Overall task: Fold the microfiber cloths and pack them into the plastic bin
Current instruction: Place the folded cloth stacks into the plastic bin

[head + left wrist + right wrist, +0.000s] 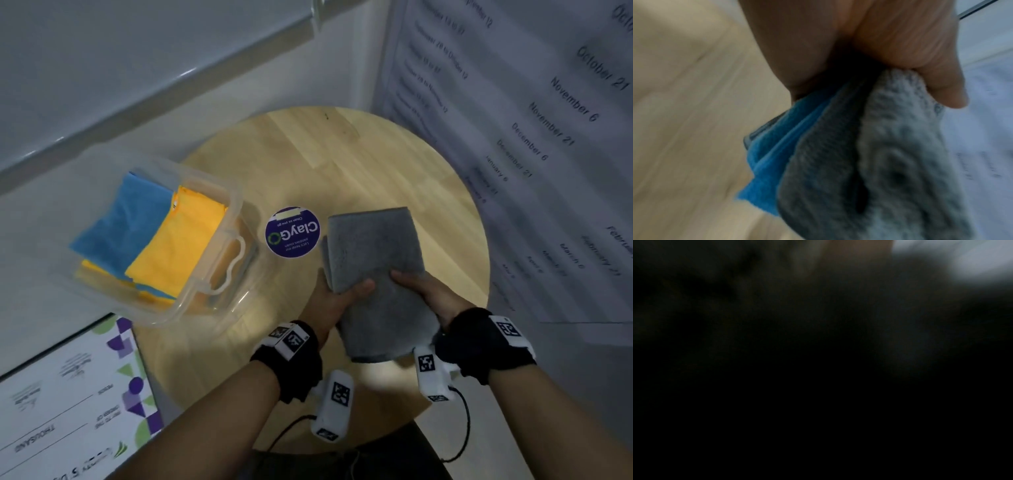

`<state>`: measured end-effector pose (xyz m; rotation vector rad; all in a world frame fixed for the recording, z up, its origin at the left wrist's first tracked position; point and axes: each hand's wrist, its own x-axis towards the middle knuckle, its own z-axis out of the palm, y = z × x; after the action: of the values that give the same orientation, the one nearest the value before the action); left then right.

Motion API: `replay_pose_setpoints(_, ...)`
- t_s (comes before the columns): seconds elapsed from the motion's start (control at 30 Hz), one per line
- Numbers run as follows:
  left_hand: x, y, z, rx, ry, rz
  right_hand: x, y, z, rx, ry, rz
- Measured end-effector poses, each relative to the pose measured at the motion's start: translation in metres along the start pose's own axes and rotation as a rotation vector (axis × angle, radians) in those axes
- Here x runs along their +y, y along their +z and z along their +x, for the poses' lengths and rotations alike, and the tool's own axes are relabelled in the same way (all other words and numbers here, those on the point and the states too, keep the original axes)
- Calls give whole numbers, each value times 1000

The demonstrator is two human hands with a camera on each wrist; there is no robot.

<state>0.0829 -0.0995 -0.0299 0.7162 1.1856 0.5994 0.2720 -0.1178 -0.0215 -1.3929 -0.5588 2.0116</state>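
A folded grey microfiber cloth (376, 274) is held over the round wooden table (342, 154). My left hand (337, 298) grips its left edge, thumb on top. My right hand (428, 291) grips its right edge, thumb on top. In the left wrist view the grey cloth (890, 170) shows a blue inner layer (772, 154) between its folds, pinched by my left hand (900, 56). The clear plastic bin (219, 291) stands at the table's left edge and holds a folded blue cloth (126, 219) and a yellow cloth (181, 246). The right wrist view is dark.
A round purple sticker (293, 232) lies on the table between the bin and the grey cloth. A printed board (68, 394) lies at lower left. A paper with dates (548, 154) hangs on the wall to the right.
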Motion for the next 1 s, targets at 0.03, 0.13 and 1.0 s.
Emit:
replay_pose_setpoints(0.03, 14, -7, -5, -19, 51, 39, -9, 7, -1, -49, -62, 13)
replay_pose_setpoints(0.13, 62, -26, -26, -34, 149, 205, -41, 34, -4, -140, -207, 16)
replay_pose_setpoints(1.0, 279, -350, 0, 115, -385, 765, -53, 264, 124, 385, -332, -750)
